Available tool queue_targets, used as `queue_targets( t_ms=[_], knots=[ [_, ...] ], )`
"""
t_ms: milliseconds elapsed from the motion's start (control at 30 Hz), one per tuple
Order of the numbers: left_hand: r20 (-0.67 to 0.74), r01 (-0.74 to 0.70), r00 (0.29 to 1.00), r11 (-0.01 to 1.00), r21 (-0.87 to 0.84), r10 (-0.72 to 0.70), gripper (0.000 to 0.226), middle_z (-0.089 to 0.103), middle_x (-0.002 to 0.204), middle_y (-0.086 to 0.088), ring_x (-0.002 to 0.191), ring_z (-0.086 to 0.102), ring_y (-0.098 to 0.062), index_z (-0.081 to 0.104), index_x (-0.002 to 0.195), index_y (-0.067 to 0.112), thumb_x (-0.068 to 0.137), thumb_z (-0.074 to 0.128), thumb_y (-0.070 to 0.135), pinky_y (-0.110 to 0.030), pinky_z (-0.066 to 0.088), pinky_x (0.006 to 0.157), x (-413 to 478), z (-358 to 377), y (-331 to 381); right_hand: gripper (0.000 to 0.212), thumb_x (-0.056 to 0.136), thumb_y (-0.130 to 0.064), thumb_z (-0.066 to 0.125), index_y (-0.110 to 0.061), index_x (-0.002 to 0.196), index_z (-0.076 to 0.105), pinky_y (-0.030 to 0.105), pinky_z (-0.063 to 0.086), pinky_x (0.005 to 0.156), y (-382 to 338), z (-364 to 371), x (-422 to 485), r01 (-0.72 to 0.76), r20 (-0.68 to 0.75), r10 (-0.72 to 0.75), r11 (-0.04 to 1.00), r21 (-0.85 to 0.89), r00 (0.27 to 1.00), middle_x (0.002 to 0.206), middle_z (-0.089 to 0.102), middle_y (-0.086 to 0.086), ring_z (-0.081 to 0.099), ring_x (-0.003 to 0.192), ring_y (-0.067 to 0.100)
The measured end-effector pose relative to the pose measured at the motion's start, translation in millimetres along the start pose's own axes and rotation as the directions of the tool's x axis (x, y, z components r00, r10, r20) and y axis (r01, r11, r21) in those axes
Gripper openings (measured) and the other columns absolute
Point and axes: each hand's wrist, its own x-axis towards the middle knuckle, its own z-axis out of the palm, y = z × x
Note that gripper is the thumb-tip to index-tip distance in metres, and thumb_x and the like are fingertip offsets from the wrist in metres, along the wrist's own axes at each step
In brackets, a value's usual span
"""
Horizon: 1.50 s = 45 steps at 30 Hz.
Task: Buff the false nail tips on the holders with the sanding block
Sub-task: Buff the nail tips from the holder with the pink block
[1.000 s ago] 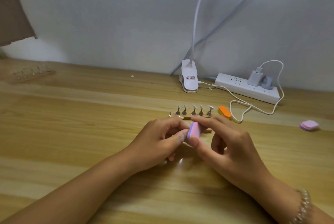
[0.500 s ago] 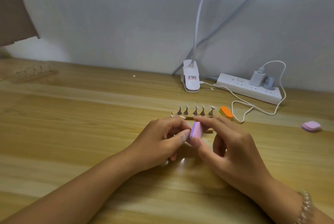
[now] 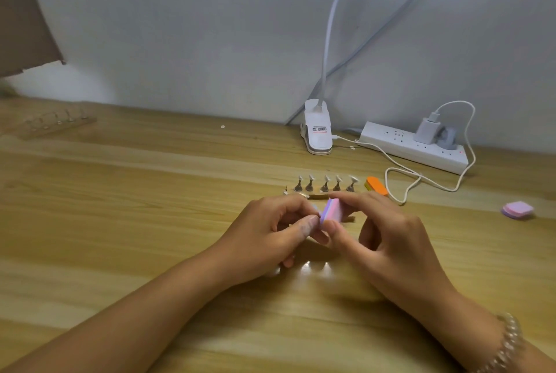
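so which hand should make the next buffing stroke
Right. The right hand pinches the block between thumb and forefinger; the left hand pinches a small piece beside it, likely just steadying.

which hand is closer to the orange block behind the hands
Right. The right hand, pinching the pink sanding block, lies just in front of the orange block; the left hand sits farther to that block's left.

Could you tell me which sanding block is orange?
The orange block lying beside the holder row; the held block and far-right block are pink.
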Motion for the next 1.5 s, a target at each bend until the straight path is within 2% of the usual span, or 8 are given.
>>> queue_targets(
  t_ms=[133,267,433,600,733,900,1067,1500],
  knots=[
    [0.001,0.007,1.0,1.0,0.003,-0.007,0.02,0.073,0.083,-0.002,0.056,0.061,-0.032,0.069,0.098,0.012,0.093,0.055,0.025,-0.038,0.05,0.048,-0.1,-0.1,0.4,0.037,0.082,-0.045,0.063,-0.026,0.114,0.069,0.03,0.046,0.049,-4.5,3.0,-3.8,0.092,0.031,-0.093,0.996,0.018,0.995,0.094,0.062,-0.017,0.049,0.047,0.01],
    [0.008,0.006,1.0,1.0,-0.01,-0.005,0.018,0.075,0.085,0.004,0.054,0.062,-0.028,0.068,0.094,0.013,0.094,0.056,0.026,-0.039,0.049,0.046,-0.3,0.1,0.5,0.039,0.08,-0.05,0.065,-0.027,0.111,0.07,0.036,0.05,0.055,0.9,-0.3,0.1,-0.008,-0.024,0.009,1.0,0.009,1.0,0.089,0.064,-0.016,0.05,0.047,0.011],
    [0.004,0.013,1.0,1.0,0.021,-0.013,0.022,0.072,0.083,-0.01,0.053,0.059,-0.031,0.068,0.098,0.012,0.092,0.053,0.027,-0.048,0.051,0.046,-0.9,-0.6,1.6,0.036,0.08,-0.045,0.067,-0.026,0.111,0.069,0.029,0.045,0.049,-3.6,3.1,-3.6,0.106,0.029,-0.106,0.994,0.007,0.994,0.092,0.062,-0.017,0.048,0.047,0.008],
    [-0.003,0.012,1.0,1.0,0.01,-0.012,0.015,0.074,0.081,0.006,0.045,0.056,-0.013,0.068,0.092,0.014,0.096,0.056,0.022,-0.028,0.047,0.046,-1.2,-0.7,2.7,0.041,0.08,-0.058,0.068,-0.027,0.107,0.068,0.031,0.045,0.05,2.5,-0.9,1.4,-0.001,-0.032,0.002,1.0,0.018,0.999,0.087,0.063,-0.015,0.05,0.048,0.013],
    [-0.006,0.013,1.0,0.999,0.037,-0.013,0.015,0.073,0.084,-0.013,0.051,0.061,-0.025,0.069,0.096,0.013,0.101,0.055,0.017,-0.042,0.05,0.046,-0.1,-1.7,1.6,0.039,0.077,-0.053,0.065,-0.027,0.105,0.065,0.023,0.042,0.048,-2.2,3.6,-2.2,0.074,0.037,-0.073,0.997,-0.02,0.997,0.085,0.059,-0.021,0.05,0.05,0.008],
    [-0.002,0.0,1.0,1.0,-0.026,0.0,0.015,0.076,0.083,0.003,0.05,0.061,0.0,0.069,0.093,0.012,0.101,0.056,0.008,-0.018,0.044,0.045,-1.6,-0.2,4.6,0.038,0.077,-0.05,0.074,-0.024,0.103,0.065,0.03,0.044,0.05,4.7,0.0,1.2,-0.021,-0.036,0.021,1.0,0.014,0.999,0.087,0.064,-0.014,0.051,0.049,0.014],
    [-0.018,-0.005,1.0,0.999,0.052,0.006,0.017,0.073,0.077,0.005,0.049,0.061,-0.022,0.071,0.097,0.014,0.101,0.055,0.011,-0.028,0.045,0.047,-0.8,-2.2,2.5,0.038,0.076,-0.052,0.068,-0.026,0.104,0.065,0.023,0.04,0.049,-0.4,4.1,-1.7,0.055,0.048,-0.056,0.998,0.018,0.997,0.086,0.06,-0.018,0.05,0.049,0.011],
    [0.007,-0.033,0.999,0.999,0.034,0.033,0.013,0.074,0.088,0.0,0.05,0.06,-0.019,0.072,0.101,0.013,0.099,0.059,0.015,-0.036,0.05,0.05,-0.4,-1.8,-2.1,0.035,0.081,-0.04,0.067,-0.027,0.113,0.069,0.032,0.047,0.055,1.7,-0.3,1.1,-0.016,0.014,0.015,0.999,0.045,1.0,0.09,0.062,-0.013,0.052,0.048,0.014]
  ],
)
